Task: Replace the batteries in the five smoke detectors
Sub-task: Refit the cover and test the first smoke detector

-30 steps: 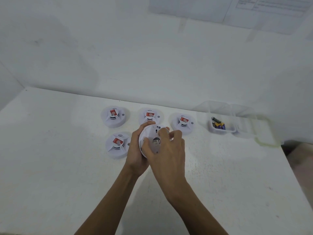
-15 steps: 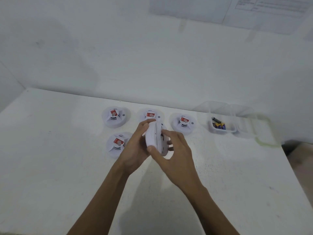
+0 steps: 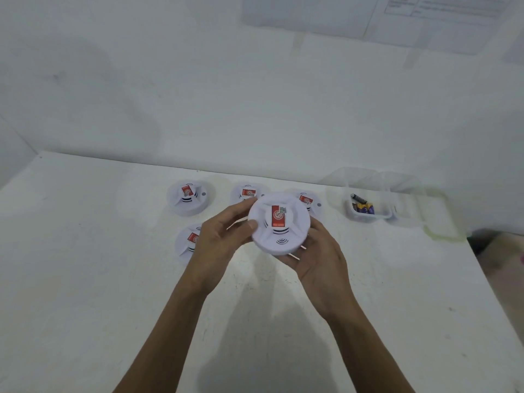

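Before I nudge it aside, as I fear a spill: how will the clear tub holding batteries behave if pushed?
The clear tub looks low and wide, so it probably slides rather than tips. It holds only a few batteries, so it is likely light. They lie loose and may roll about inside.

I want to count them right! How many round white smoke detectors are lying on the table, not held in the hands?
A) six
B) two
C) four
C: four round white smoke detectors lie on the white table, while the left hand and right hand hold a fifth detector.
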### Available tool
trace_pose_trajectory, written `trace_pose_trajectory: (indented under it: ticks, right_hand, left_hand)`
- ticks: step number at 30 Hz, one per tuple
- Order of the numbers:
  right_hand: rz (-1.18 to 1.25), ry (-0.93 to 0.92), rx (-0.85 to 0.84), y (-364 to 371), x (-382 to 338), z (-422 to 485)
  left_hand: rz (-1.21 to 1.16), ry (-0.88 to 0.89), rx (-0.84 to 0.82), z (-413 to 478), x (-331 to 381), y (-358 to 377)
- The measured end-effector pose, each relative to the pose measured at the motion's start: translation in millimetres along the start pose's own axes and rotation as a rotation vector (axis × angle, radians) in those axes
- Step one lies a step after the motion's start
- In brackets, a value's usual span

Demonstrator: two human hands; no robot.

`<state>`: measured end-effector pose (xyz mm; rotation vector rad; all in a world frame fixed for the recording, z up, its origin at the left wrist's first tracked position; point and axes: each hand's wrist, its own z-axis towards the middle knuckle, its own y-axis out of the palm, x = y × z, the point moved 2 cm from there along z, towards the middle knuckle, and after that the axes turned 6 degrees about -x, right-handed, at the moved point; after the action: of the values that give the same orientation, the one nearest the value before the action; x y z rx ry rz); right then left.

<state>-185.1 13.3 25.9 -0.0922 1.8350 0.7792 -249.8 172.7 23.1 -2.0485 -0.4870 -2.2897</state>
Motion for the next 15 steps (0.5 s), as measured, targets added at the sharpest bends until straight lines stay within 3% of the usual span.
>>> trace_pose_trajectory:
  ticks: [15]
  right_hand:
    - [-0.039,-0.043,-0.030,-12,14,2]
  left_hand:
    - [0.034,-0.011,-0.085,-5,6,0]
